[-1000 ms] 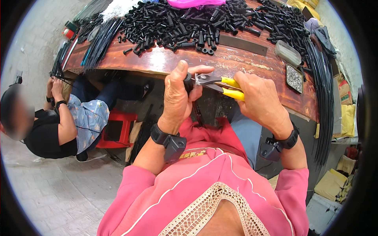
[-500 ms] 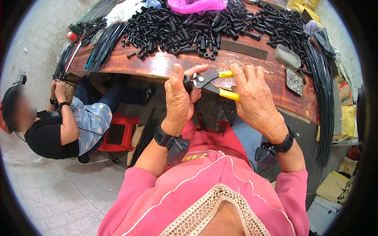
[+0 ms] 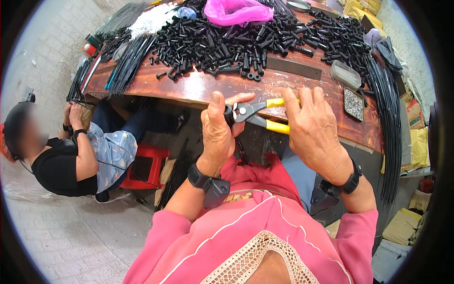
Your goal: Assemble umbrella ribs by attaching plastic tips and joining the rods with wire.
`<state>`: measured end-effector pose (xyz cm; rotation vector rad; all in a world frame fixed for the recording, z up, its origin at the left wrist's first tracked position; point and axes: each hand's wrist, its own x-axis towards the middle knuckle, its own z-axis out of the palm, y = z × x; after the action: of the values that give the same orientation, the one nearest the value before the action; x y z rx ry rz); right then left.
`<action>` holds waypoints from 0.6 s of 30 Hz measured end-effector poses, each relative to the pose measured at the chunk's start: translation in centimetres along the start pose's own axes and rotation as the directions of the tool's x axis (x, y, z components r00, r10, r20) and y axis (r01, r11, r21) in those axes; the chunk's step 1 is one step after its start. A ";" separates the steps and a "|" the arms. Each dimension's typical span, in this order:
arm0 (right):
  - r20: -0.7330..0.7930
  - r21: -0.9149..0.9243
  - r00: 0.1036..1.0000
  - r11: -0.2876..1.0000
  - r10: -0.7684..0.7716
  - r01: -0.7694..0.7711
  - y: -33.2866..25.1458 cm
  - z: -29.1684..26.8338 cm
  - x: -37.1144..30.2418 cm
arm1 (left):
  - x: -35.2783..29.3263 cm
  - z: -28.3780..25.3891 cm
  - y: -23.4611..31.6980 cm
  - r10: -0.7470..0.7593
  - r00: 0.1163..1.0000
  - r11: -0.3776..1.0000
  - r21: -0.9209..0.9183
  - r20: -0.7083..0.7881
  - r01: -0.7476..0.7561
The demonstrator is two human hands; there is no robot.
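Note:
My left hand (image 3: 215, 135) is closed around a small black tubular part (image 3: 229, 113), its thumb pointing up beside it. Dark thin rods seem to run down below that hand, but its fingers hide how they join the part. Pliers (image 3: 246, 112) with grey jaws and yellow handles meet the part at its right side; exactly what the jaws grip is too small to tell. At the handle ends, my right hand (image 3: 313, 132) holds the pliers, with the handles spread apart and the thumb mostly hidden.
Black tubular pieces (image 3: 203, 47) heap across the wooden table (image 3: 189, 87), under a pink plastic bag (image 3: 239, 12). A metal bar (image 3: 293, 67), clear box (image 3: 345, 72) and tray of small metal bits (image 3: 353, 105) lie right. Another person (image 3: 66, 161) sits left beside a red stool (image 3: 150, 168).
The view has tilted slightly, so hands and table sit lower in the picture. My right hand has shifted a little outward along the handles. Both hands keep their holds.

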<state>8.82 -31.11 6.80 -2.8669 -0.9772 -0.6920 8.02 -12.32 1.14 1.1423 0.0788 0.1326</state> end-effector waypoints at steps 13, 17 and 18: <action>-0.108 0.386 0.994 0.921 -0.009 0.050 -0.4 3.1 0.2 | 0.0 -1.1 1.2 0.009 1.000 1.000 -0.011 0.001 -0.009; 0.218 0.435 0.975 0.889 0.046 -0.139 -0.6 1.9 -0.4 | -0.2 -0.5 2.3 0.028 0.999 1.000 -0.007 -0.035 -0.029; 0.198 0.381 0.979 0.918 0.040 -0.114 -0.4 1.9 -0.3 | 0.1 -1.3 1.5 0.039 0.999 0.999 -0.026 0.028 -0.038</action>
<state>9.18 -30.62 4.94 -2.6256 -0.8933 -0.1909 7.87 -10.49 1.99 1.1205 0.0294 0.1511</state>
